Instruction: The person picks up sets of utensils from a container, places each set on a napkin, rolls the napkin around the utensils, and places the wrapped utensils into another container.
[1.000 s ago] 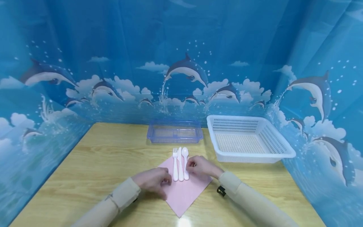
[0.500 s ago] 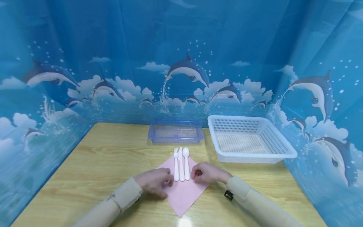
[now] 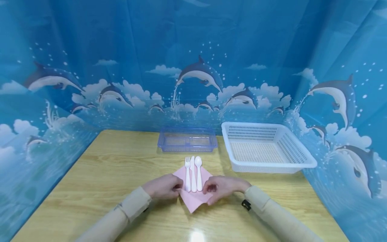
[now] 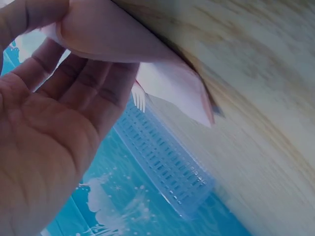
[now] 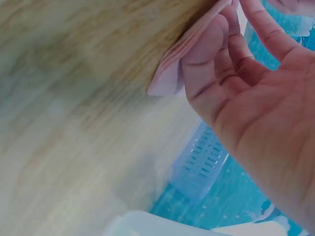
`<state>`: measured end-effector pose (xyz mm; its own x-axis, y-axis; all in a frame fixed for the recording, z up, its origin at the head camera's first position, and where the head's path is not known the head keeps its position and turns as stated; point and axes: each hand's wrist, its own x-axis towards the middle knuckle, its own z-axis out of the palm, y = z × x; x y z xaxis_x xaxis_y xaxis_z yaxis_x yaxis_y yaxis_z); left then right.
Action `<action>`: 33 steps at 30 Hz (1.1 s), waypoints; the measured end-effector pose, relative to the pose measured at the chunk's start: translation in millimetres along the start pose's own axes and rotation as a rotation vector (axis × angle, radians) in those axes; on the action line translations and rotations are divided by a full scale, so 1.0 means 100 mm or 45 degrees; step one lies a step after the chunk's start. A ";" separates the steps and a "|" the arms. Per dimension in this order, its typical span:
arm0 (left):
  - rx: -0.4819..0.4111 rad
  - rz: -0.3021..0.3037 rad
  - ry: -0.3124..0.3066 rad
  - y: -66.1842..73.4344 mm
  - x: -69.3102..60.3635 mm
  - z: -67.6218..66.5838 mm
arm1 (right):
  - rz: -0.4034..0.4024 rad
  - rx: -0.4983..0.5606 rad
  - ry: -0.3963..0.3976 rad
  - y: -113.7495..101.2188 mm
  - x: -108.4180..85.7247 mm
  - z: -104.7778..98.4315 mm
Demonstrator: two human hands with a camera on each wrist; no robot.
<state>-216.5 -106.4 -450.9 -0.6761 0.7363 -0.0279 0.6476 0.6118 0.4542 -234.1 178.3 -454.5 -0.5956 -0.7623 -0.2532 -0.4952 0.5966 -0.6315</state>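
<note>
A pink napkin (image 3: 192, 201) lies on the table like a diamond, its near part lifted and folding upward. On it lie a white fork (image 3: 187, 173), knife (image 3: 193, 178) and spoon (image 3: 198, 168), side by side with handles toward me. My left hand (image 3: 163, 187) pinches the napkin's left side; in the left wrist view the thumb is above the cloth and the fingers under it. At the right side, my right hand (image 3: 225, 187) holds the napkin's edge between thumb and fingers. The right wrist view shows the napkin's layered edge (image 5: 170, 73) against the thumb.
A clear blue-purple plastic basket (image 3: 186, 149) stands behind the cutlery. To its right is a larger white perforated basket (image 3: 272, 165). Wood-patterned table surface (image 3: 121, 161) extends to the left. A blue dolphin-print curtain (image 3: 136, 40) encloses the back and sides.
My right hand left the spoon and moved right to the napkin's edge. Both hands now grip the napkin, and its near corner has come up and away from me.
</note>
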 end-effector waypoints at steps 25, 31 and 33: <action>-0.109 -0.224 0.118 -0.14 0.25 -0.09 | 0.075 -0.112 0.396 0.03 0.20 -0.02; -0.150 -0.263 0.115 -0.16 0.37 -0.10 | 0.196 0.059 0.399 0.05 0.31 -0.05; -0.160 -0.275 0.107 -0.17 0.40 -0.10 | 0.217 0.093 0.387 0.05 0.33 -0.06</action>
<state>-258.0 -90.1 -451.0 -0.8244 0.5623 -0.0644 0.4397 0.7079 0.5527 -260.4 157.7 -461.9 -0.8323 -0.5372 -0.1368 -0.3324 0.6812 -0.6524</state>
